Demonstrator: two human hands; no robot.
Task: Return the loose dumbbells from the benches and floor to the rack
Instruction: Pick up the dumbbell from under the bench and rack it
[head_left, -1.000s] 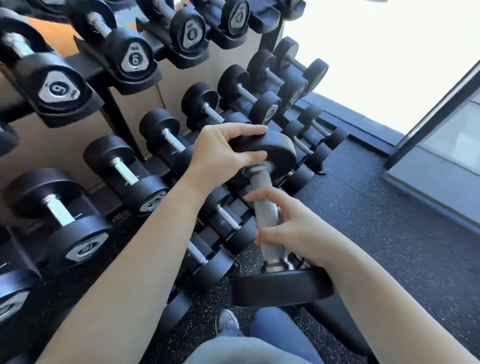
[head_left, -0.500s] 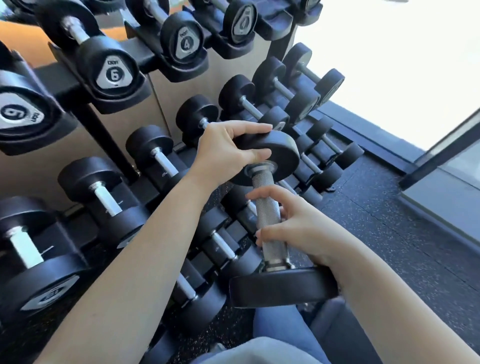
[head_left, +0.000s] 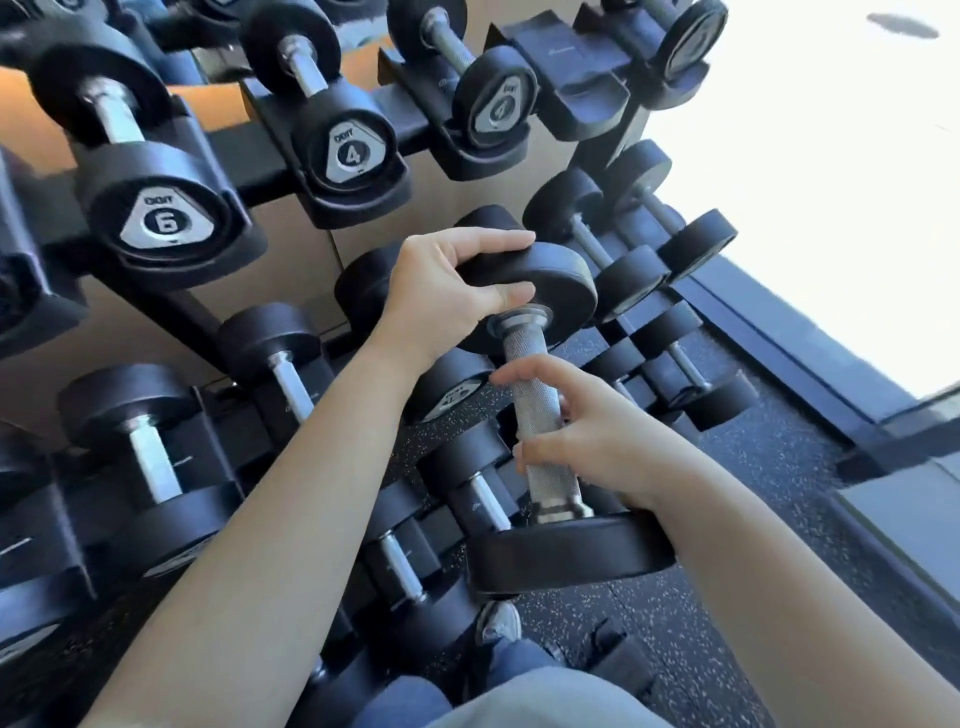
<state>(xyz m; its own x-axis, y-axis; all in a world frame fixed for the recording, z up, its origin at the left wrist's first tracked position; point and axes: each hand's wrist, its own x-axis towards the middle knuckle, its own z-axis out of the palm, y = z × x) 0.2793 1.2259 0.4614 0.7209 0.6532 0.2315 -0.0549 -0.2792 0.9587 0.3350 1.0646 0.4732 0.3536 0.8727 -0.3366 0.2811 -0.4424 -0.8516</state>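
dumbbell (head_left: 540, 415): black with round heads and a knurled metal handle; it is held in the air, nearly upright and slightly tilted, in front of the lower tiers of the rack. It is not seated in any cradle.
upper head (head_left: 550, 286): it is gripped at its rim and lies level with the middle tier.
lower head (head_left: 566, 553): it is seen edge-on just below the right wrist, above the floor and the shoe.
left hand (head_left: 447, 296): it is clamped on the upper head, with fingers laid over the top edge and the thumb pressed under it near the handle collar.
right hand (head_left: 592, 436): it is wrapped loosely round the handle, thumb on the near side, index finger raised and only half curled.
rack (head_left: 260, 161): black and tiered; the dumbbells are laid in angled cradles.
top tier: a dumbbell marked 6 (head_left: 161, 218) is seated at left, then one marked 4 (head_left: 353, 150), then a second 4 (head_left: 496, 106); a bare padded cradle (head_left: 571, 67) is seen to the right of these.
lower tiers: larger dumbbells (head_left: 150, 457) are racked at left and smaller ones (head_left: 649, 244) at right, behind the held one.
floor (head_left: 769, 467): dark speckled rubber.
shoe (head_left: 498, 623): a grey toe is seen below the lower head.
clothing: blue trousers (head_left: 405, 701) and a grey hem (head_left: 545, 701) are seen at the bottom edge.
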